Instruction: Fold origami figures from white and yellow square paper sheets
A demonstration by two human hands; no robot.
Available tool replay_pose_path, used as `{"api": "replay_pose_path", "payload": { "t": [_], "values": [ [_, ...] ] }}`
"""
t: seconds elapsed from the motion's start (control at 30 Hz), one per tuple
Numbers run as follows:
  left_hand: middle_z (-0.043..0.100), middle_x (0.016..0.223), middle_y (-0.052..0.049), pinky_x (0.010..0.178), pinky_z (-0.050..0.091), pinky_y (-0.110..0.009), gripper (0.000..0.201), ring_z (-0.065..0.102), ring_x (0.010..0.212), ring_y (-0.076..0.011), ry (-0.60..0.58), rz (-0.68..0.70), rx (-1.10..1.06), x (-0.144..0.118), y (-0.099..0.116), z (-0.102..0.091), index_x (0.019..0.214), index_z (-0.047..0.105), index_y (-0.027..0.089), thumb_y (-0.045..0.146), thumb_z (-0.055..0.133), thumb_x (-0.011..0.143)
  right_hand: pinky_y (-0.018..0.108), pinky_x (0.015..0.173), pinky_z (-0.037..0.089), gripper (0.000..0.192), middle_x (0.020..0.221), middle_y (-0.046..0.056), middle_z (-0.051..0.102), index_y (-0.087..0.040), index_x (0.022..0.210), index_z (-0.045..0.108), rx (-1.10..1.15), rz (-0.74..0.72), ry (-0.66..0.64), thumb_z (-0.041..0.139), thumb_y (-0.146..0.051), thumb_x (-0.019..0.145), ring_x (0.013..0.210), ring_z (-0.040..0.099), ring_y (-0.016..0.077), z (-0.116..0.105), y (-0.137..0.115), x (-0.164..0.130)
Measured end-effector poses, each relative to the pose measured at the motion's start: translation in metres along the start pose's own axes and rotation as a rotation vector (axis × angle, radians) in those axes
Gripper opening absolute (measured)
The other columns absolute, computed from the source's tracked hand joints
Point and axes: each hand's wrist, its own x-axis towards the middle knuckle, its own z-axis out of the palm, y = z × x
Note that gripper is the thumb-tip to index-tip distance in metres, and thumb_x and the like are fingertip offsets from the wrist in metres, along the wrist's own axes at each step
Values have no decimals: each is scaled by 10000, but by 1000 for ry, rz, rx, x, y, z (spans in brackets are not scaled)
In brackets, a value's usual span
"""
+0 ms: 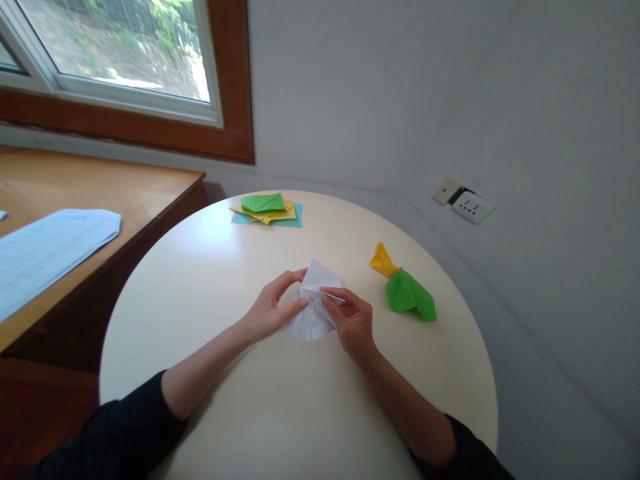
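Between my hands is a partly folded sheet of white paper (311, 323), with a pointed top and creases across its middle. My left hand (274, 305) grips its left side, thumb on the front and fingers behind. From the right, my right hand (353, 319) pinches a small flap of the paper between thumb and index finger. Some of the paper's right side is hidden behind that hand. To the right lie a folded green paper piece (410, 295) and a folded yellow paper piece (383, 260), touching each other.
The white round table (225, 407) carries a stack of coloured papers (270, 208) at its far edge. A wooden desk (125, 180) with printed sheets (55, 247) stands at the left. Behind are a wall with a power socket (470, 205) and a window (125, 47).
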Motion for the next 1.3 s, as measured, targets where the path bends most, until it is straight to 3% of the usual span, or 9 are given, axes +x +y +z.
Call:
{"api": "replay_pose_path", "payload": {
  "t": [0.13, 0.3, 0.47, 0.7, 0.9, 1.03, 1.17, 1.3],
  "values": [
    [616, 1028, -95, 913, 401, -337, 286, 551, 1008, -218, -16, 22, 59, -2, 4, 3, 1009, 568, 161, 330, 591, 779, 317, 699, 517, 115, 827, 21, 703, -238, 822, 690, 4, -12, 1, 639, -282, 730, 769, 639, 182, 1, -3, 1],
    [609, 888, -67, 845, 433, -315, 248, 564, 883, -185, 63, 20, 61, -3, 5, 6, 871, 529, 163, 360, 619, 750, 297, 656, 509, 95, 782, 9, 695, -242, 804, 685, 8, -23, 14, 638, -277, 729, 722, 628, 167, 1, -8, 1],
    [613, 999, -79, 885, 425, -330, 188, 565, 975, -191, 50, 38, -7, -5, 6, 6, 913, 469, 186, 328, 542, 813, 290, 655, 503, 97, 776, 14, 692, -230, 800, 682, 3, -47, 42, 631, -281, 735, 718, 623, 164, 1, -11, 1],
    [603, 1034, -96, 928, 421, -338, 241, 550, 999, -189, 64, 157, 196, -4, 2, 5, 1041, 540, 156, 231, 534, 812, 258, 640, 497, 89, 773, 6, 688, -217, 811, 670, 33, -79, 39, 632, -242, 734, 708, 622, 140, 0, -12, 1],
    [606, 1035, -100, 930, 413, -334, 235, 543, 1006, -194, 72, 147, 230, -5, 5, 4, 1038, 557, 154, 233, 524, 819, 276, 673, 503, 86, 777, 12, 685, -215, 815, 665, 19, -107, 34, 624, -237, 743, 728, 625, 149, -1, -11, 1],
    [569, 1116, -100, 961, 377, -352, 297, 509, 1076, -217, 114, 60, 103, -4, 6, 5, 1072, 549, 173, 328, 522, 820, 313, 755, 499, 118, 833, 31, 676, -212, 868, 656, -50, -180, 53, 595, -236, 770, 805, 620, 165, -3, -10, 0],
    [447, 1293, -97, 1016, 303, -389, 498, 441, 1177, -234, 289, -134, -109, 2, 1, 1, 1226, 433, 240, 454, 532, 787, 387, 881, 455, 264, 1021, 70, 628, -221, 1068, 596, -141, -297, 33, 519, -249, 817, 992, 572, 207, -7, -8, -2],
    [538, 1188, -109, 976, 342, -410, 696, 573, 1007, -201, 314, -400, -401, 10, -1, -5, 1338, 259, 284, 490, 568, 749, 463, 985, 364, 396, 1199, 96, 536, -226, 1221, 490, -209, -409, -30, 478, -269, 827, 1165, 459, 257, -10, -3, -4]
  ]
}}
